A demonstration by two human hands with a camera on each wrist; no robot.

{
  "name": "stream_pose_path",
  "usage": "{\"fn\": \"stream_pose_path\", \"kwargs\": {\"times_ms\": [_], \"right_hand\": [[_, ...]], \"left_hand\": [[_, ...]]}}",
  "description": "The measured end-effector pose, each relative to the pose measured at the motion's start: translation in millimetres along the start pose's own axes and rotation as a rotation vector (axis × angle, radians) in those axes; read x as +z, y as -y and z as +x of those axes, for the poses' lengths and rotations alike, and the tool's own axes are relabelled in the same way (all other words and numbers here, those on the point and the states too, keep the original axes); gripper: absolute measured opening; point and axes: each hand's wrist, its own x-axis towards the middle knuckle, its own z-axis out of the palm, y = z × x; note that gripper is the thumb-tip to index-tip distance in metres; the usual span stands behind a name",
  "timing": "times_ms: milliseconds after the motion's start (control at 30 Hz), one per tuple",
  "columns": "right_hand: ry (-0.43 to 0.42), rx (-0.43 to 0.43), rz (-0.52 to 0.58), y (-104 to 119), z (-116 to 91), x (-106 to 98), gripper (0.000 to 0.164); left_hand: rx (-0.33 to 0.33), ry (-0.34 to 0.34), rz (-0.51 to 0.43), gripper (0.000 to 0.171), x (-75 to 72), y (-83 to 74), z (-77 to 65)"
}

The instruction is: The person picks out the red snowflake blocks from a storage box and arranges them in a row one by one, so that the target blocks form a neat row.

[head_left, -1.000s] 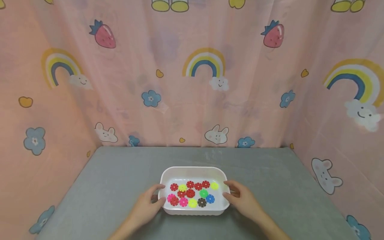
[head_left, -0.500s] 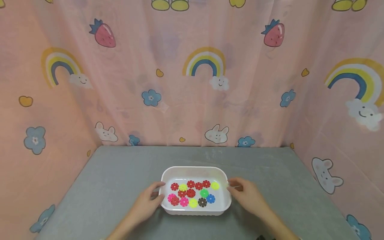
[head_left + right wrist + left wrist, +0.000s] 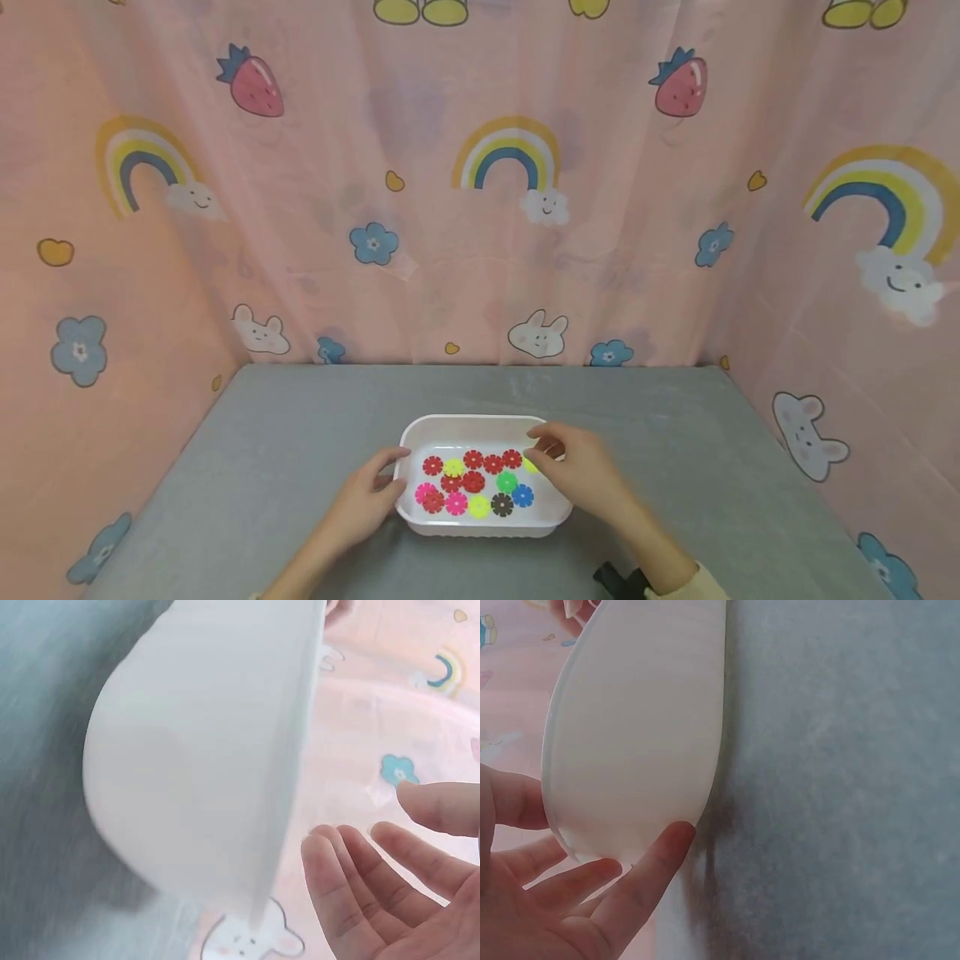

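A white plastic tray with rounded corners stands on the grey table, several notched plastic discs lying flat in it. Among them are red ones, a green one, a blue one and a dark one. My left hand grips the tray's left end, thumb at the rim and fingertips against the outer wall. Above the right end hovers my right hand, fingers loosely bent, nothing held; it partly covers a yellow disc. In the right wrist view this hand is apart from the tray wall.
Grey table surface surrounds the tray. Pink patterned curtains enclose the back and both sides. A black strap-like object shows beside the right wrist, near a pale sleeve.
My right hand has let go of the tray's right end and moved up and left over it. The left hand keeps its hold; the tray and discs stay nearly in place.
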Motion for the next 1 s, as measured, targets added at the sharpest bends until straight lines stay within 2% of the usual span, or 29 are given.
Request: {"fn": "stream_pose_path", "kwargs": {"times_ms": [267,467,700,1000], "right_hand": [[0.116,-0.091,0.009,7,13,26,0.033],[0.207,-0.143,-0.011,9,25,44,0.028],[0.304,-0.113,-0.039,11,34,63,0.024],[0.355,-0.089,-0.124,8,37,82,0.025]], "left_hand": [[-0.010,0.010,0.008,0.039,-1.3,-0.3,0.0],[-0.025,0.007,0.013,0.039,-2.4,-1.5,0.4],[-0.018,0.007,0.033,0.038,-3.7,-1.3,0.8],[-0.044,0.011,0.078,0.039,-5.4,-4.4,-1.4]]}}
